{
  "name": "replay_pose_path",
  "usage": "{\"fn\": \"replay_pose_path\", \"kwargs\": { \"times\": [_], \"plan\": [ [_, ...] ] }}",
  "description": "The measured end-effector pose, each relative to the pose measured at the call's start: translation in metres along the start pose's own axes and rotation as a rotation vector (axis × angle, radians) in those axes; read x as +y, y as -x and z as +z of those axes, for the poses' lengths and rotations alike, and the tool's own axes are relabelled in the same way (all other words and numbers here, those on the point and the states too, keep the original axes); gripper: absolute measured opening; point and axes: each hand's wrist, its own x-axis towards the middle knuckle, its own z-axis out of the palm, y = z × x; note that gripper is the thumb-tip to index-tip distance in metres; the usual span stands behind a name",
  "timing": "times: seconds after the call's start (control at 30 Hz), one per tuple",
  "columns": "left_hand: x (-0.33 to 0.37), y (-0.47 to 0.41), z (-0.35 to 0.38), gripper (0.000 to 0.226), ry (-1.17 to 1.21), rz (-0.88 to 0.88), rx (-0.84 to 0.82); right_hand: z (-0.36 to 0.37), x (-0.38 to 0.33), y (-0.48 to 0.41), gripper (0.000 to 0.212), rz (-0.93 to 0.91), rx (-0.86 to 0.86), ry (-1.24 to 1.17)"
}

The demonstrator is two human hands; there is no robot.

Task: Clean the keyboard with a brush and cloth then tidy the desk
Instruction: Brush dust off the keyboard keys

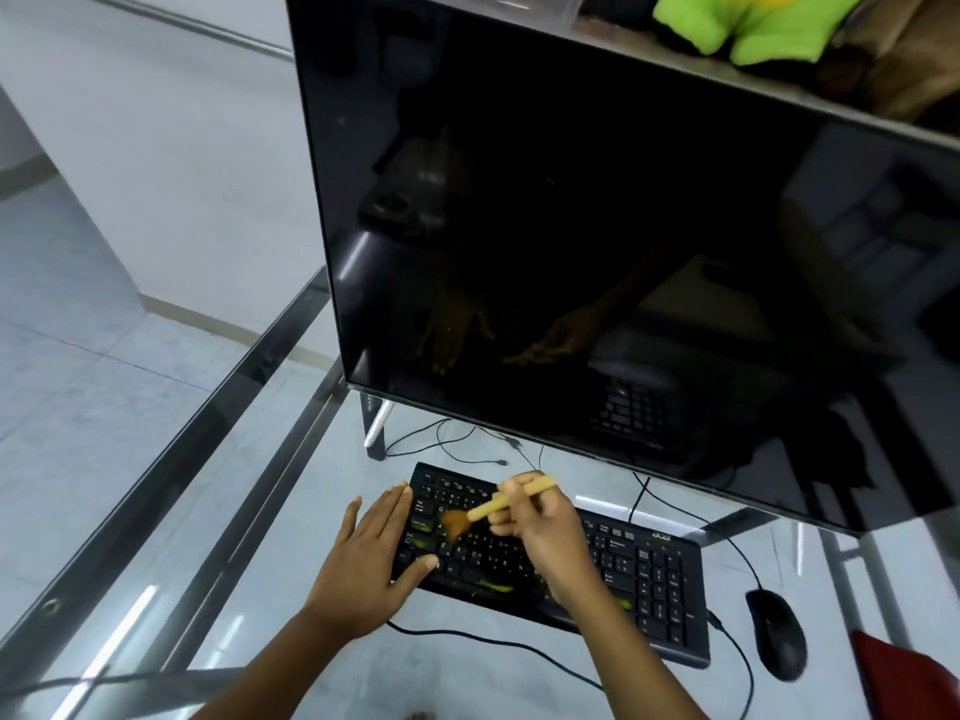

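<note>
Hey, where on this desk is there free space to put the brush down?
Bare glass lies left of the keyboard, beyond the left hand, and along the near edge below its cable. It is crowded right of it: mouse, red cloth, cords.

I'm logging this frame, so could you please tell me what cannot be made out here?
Head view only:
- Keyboard legends: too small and blurred; middle keys covered by the right hand.
- Red item: cut off by the frame's right edge.
- Green item: cut off by the top edge.

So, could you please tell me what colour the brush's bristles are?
Orange-brown, on a pale yellow-handled brush; the head view shows it best.
</note>
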Motion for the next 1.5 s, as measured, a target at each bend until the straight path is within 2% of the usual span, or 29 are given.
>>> {"fn": "replay_pose_path", "kwargs": {
  "times": [0.13,0.2,0.27,0.37,0.4,0.5,0.53,0.6,0.63,0.67,0.73,0.77,0.8,0.87,0.9,1.03,1.13,1.17,1.23,1.27,1.37,1.4,1.5],
  "plan": [
    [0.020,-0.011,0.002,0.080,-0.091,-0.025,0.032,-0.012,0.014,0.003,0.016,0.116,0.146,-0.069],
    [0.030,-0.020,0.002,0.077,-0.140,-0.003,0.038,-0.014,0.019,0.006,0.020,0.148,0.095,-0.141],
    [0.039,-0.029,0.003,0.072,-0.159,0.035,0.018,-0.018,0.019,0.010,0.018,0.188,0.001,-0.114],
    [0.056,-0.043,0.005,0.064,-0.193,0.110,-0.032,-0.031,0.023,0.010,0.012,0.246,0.251,-0.115],
    [0.062,-0.047,0.007,0.061,-0.210,0.136,-0.052,-0.033,0.024,0.011,0.011,0.224,0.274,-0.110],
    [0.074,-0.053,0.014,0.060,-0.252,0.174,-0.104,-0.035,0.022,0.019,0.013,0.235,0.089,-0.176],
    [0.076,-0.054,0.017,0.061,-0.254,0.172,-0.114,-0.036,0.025,0.021,0.015,0.244,0.103,-0.137],
    [0.077,-0.055,0.020,0.063,-0.247,0.164,-0.124,-0.044,0.032,0.022,0.018,0.287,0.267,-0.114],
    [0.077,-0.055,0.020,0.064,-0.247,0.161,-0.121,-0.050,0.034,0.023,0.016,0.306,0.288,-0.144],
    [0.076,-0.055,0.020,0.064,-0.250,0.163,-0.119,-0.052,0.038,0.026,0.013,0.295,0.255,-0.193],
    [0.073,-0.055,0.019,0.064,-0.261,0.178,-0.125,-0.052,0.043,0.033,0.012,0.314,0.056,-0.298],
    [0.072,-0.055,0.018,0.063,-0.265,0.183,-0.130,-0.054,0.043,0.035,0.012,0.318,0.021,-0.242],
    [0.072,-0.055,0.017,0.062,-0.265,0.185,-0.134,-0.054,0.046,0.038,0.011,0.345,0.056,-0.224],
    [0.073,-0.055,0.015,0.061,-0.262,0.183,-0.142,-0.060,0.050,0.040,0.010,0.383,0.240,-0.238],
    [0.073,-0.056,0.015,0.061,-0.261,0.178,-0.145,-0.064,0.050,0.043,0.010,0.357,0.258,-0.201],
    [0.073,-0.055,0.015,0.060,-0.255,0.173,-0.163,-0.064,0.046,0.058,0.013,0.327,0.026,-0.205],
    [0.074,-0.056,0.014,0.062,-0.267,0.172,-0.170,-0.067,0.051,0.071,0.015,0.322,0.187,-0.178],
    [0.075,-0.057,0.014,0.063,-0.267,0.167,-0.176,-0.070,0.050,0.075,0.016,0.329,0.179,-0.208],
    [0.074,-0.056,0.013,0.067,-0.257,0.171,-0.176,-0.069,0.047,0.080,0.016,0.385,0.015,-0.279],
    [0.074,-0.056,0.013,0.068,-0.252,0.175,-0.171,-0.068,0.045,0.082,0.015,0.390,-0.006,-0.260],
    [0.078,-0.056,0.012,0.067,-0.268,0.163,-0.177,-0.073,0.051,0.078,0.012,0.373,0.203,-0.258],
    [0.079,-0.056,0.012,0.067,-0.265,0.160,-0.176,-0.075,0.051,0.073,0.011,0.403,0.215,-0.304],
    [0.083,-0.052,0.015,0.067,-0.251,0.195,-0.174,-0.073,0.049,0.062,0.012,0.480,0.051,-0.361]
  ]
}}
